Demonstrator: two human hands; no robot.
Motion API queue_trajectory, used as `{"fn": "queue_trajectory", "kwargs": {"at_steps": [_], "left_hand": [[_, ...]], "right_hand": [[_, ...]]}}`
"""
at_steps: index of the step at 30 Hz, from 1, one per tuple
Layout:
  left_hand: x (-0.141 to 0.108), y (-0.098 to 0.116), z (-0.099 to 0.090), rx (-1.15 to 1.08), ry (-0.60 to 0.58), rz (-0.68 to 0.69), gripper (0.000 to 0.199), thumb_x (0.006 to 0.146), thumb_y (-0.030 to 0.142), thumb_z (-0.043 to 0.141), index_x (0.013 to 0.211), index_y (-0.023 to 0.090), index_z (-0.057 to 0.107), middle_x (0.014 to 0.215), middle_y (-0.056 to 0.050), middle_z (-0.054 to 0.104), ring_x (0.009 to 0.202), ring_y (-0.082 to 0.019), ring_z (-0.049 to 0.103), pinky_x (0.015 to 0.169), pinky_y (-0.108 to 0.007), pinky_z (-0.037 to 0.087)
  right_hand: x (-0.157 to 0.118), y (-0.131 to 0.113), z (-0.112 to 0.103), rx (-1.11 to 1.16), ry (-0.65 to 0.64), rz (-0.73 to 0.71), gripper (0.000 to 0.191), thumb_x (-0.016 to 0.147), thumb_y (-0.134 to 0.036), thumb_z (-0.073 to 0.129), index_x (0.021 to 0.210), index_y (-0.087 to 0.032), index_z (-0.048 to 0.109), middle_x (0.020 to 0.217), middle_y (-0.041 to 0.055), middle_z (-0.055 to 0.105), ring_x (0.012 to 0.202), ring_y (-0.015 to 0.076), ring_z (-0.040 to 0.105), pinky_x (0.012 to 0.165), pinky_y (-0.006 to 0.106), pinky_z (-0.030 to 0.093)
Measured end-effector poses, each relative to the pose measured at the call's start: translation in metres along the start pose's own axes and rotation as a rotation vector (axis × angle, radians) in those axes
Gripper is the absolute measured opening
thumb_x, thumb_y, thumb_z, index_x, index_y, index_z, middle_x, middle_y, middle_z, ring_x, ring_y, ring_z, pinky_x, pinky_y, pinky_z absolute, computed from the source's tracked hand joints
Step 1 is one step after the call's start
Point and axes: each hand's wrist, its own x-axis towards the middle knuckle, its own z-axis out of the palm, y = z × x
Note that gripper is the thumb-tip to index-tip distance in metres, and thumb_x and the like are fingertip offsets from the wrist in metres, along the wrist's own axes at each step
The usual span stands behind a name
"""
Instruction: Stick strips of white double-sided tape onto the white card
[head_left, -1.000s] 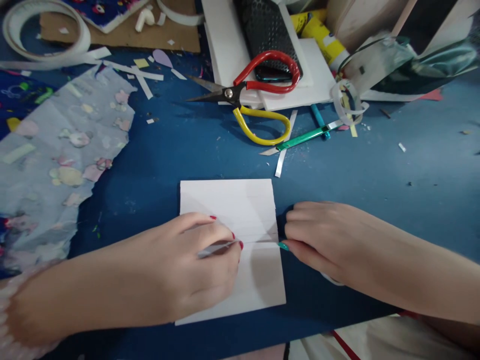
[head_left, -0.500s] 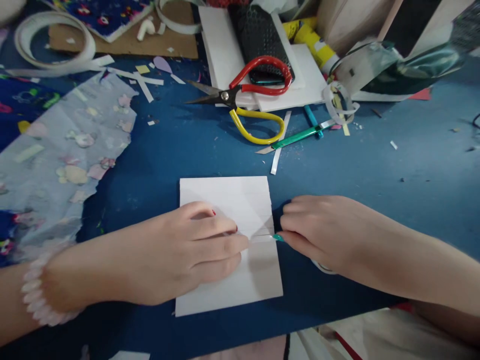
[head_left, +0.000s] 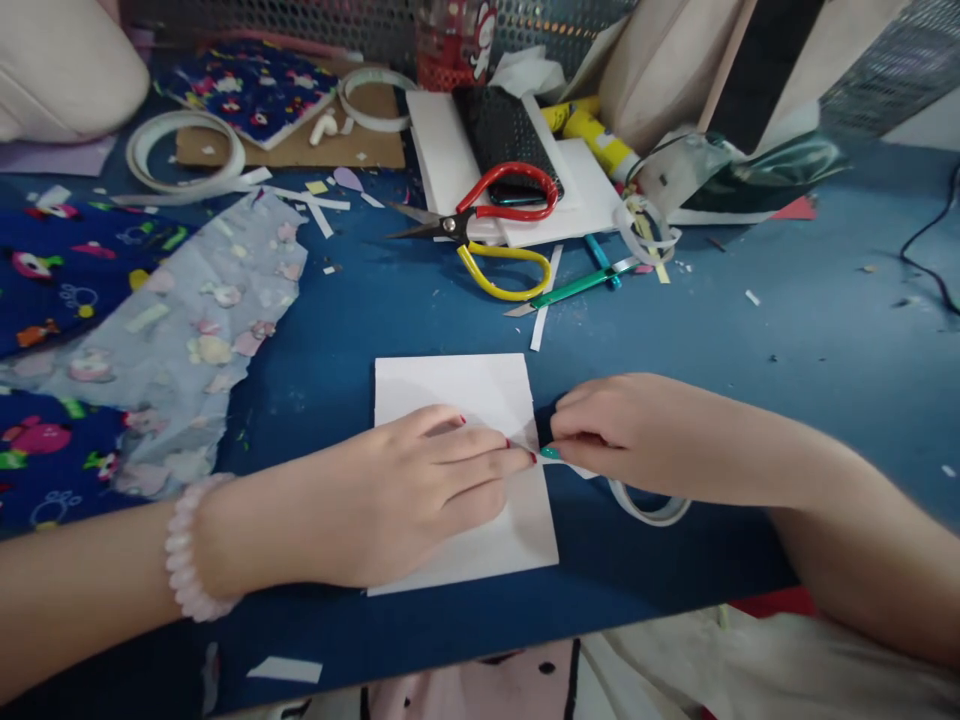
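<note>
A white rectangular card (head_left: pixel 457 385) lies on the blue table. My left hand (head_left: pixel 442 490) rests flat across it, fingers stretched out, their tips near the card's right edge. A pinch of my right hand (head_left: pixel 611 430) holds a strip of tape (head_left: pixel 581 468) just off that edge, its thumb almost touching my left fingertips. Below my right hand the tape roll (head_left: pixel 652 515) is partly covered by the hand. How much tape lies under my left fingers is hidden.
Beyond the card lie scissors (head_left: pixel 480 230), a craft knife (head_left: pixel 574 290) with its blade bare, and a black phone (head_left: pixel 506 140) on white boards. Patterned fabric (head_left: pixel 232 330) spreads at left. Another tape roll (head_left: pixel 184 150) sits at the back left, and a cable (head_left: pixel 930 240) at far right.
My left fingers have slid right along the card to its edge. My right hand still pinches the tape, and more of the roll beneath it shows. The camera view has tilted up.
</note>
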Motion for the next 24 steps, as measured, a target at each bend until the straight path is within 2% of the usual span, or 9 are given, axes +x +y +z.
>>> {"fn": "queue_trajectory", "kwargs": {"at_steps": [3, 8, 11, 14, 16, 18, 20, 22, 24], "left_hand": [[0.002, 0.002, 0.002, 0.008, -0.016, -0.009, 0.036, 0.098, 0.016, 0.035, 0.128, 0.013, 0.054, 0.149, -0.008, 0.044, 0.131, -0.023, 0.044, 0.103, -0.042, 0.033], [0.008, 0.002, 0.002, -0.040, 0.013, -0.026, 0.033, 0.096, 0.016, 0.038, 0.122, 0.011, 0.058, 0.137, -0.011, 0.056, 0.126, -0.025, 0.046, 0.098, -0.041, 0.034], [0.005, 0.002, -0.002, -0.073, 0.013, -0.053, 0.031, 0.095, 0.015, 0.040, 0.118, 0.011, 0.060, 0.135, -0.011, 0.058, 0.125, -0.026, 0.047, 0.098, -0.041, 0.037], [-0.007, -0.003, -0.010, -0.089, -0.034, -0.038, 0.034, 0.093, 0.030, 0.051, 0.122, 0.013, 0.058, 0.144, -0.014, 0.049, 0.132, -0.033, 0.040, 0.105, -0.048, 0.033], [-0.016, -0.010, -0.013, -0.070, -0.052, -0.040, 0.052, 0.089, 0.043, 0.059, 0.131, 0.014, 0.051, 0.149, -0.017, 0.041, 0.138, -0.038, 0.031, 0.109, -0.056, 0.027], [-0.023, -0.019, -0.015, -0.031, -0.014, -0.138, 0.062, 0.088, 0.048, 0.060, 0.138, 0.014, 0.045, 0.151, -0.019, 0.038, 0.140, -0.039, 0.028, 0.110, -0.058, 0.026], [-0.024, -0.028, -0.015, -0.005, 0.050, -0.318, 0.064, 0.089, 0.048, 0.058, 0.140, 0.012, 0.041, 0.150, -0.020, 0.038, 0.138, -0.037, 0.033, 0.109, -0.054, 0.032], [-0.022, -0.033, -0.016, -0.014, 0.064, -0.456, 0.063, 0.090, 0.045, 0.057, 0.140, 0.011, 0.040, 0.145, -0.019, 0.045, 0.134, -0.033, 0.041, 0.107, -0.049, 0.038], [-0.019, -0.034, -0.018, -0.040, 0.043, -0.518, 0.058, 0.091, 0.040, 0.054, 0.139, 0.012, 0.041, 0.139, -0.017, 0.052, 0.129, -0.030, 0.047, 0.104, -0.045, 0.041]], "right_hand": [[-0.001, 0.002, -0.002, 0.036, 0.027, 0.008, 0.029, 0.094, -0.025, 0.042, 0.070, -0.019, 0.058, 0.074, 0.0002, 0.060, 0.070, 0.0147, 0.054, 0.064, 0.028, 0.035], [0.000, 0.001, -0.005, 0.074, 0.015, -0.062, 0.026, 0.091, -0.023, 0.046, 0.068, -0.019, 0.058, 0.074, 0.0011, 0.059, 0.079, 0.0169, 0.053, 0.069, 0.029, 0.036], [0.000, -0.002, -0.004, 0.065, 0.018, -0.074, 0.023, 0.088, -0.023, 0.050, 0.067, -0.018, 0.057, 0.072, 0.0007, 0.059, 0.079, 0.0170, 0.052, 0.070, 0.029, 0.035], [0.000, -0.004, -0.003, 0.034, 0.036, -0.069, 0.020, 0.088, -0.022, 0.051, 0.068, -0.018, 0.057, 0.072, 0.0004, 0.058, 0.077, 0.0162, 0.051, 0.069, 0.029, 0.034], [0.000, -0.005, -0.002, 0.011, 0.053, -0.051, 0.021, 0.088, -0.023, 0.051, 0.069, -0.017, 0.057, 0.072, 0.0009, 0.058, 0.074, 0.0157, 0.050, 0.067, 0.028, 0.034], [0.001, -0.005, -0.001, 0.006, 0.069, -0.054, 0.020, 0.088, -0.024, 0.053, 0.070, -0.017, 0.058, 0.072, 0.0015, 0.058, 0.072, 0.0154, 0.049, 0.065, 0.028, 0.034], [0.003, -0.005, -0.001, 0.024, 0.084, -0.090, 0.017, 0.087, -0.024, 0.054, 0.072, -0.017, 0.059, 0.072, 0.0016, 0.059, 0.072, 0.0154, 0.049, 0.065, 0.027, 0.034], [0.004, -0.005, 0.000, 0.051, 0.106, -0.125, 0.013, 0.086, -0.021, 0.055, 0.075, -0.017, 0.060, 0.073, 0.0014, 0.059, 0.073, 0.0153, 0.050, 0.066, 0.026, 0.035], [0.005, -0.004, 0.000, 0.089, 0.134, -0.146, 0.008, 0.084, -0.018, 0.055, 0.079, -0.017, 0.061, 0.077, 0.0016, 0.060, 0.076, 0.0152, 0.052, 0.068, 0.026, 0.037]]}}
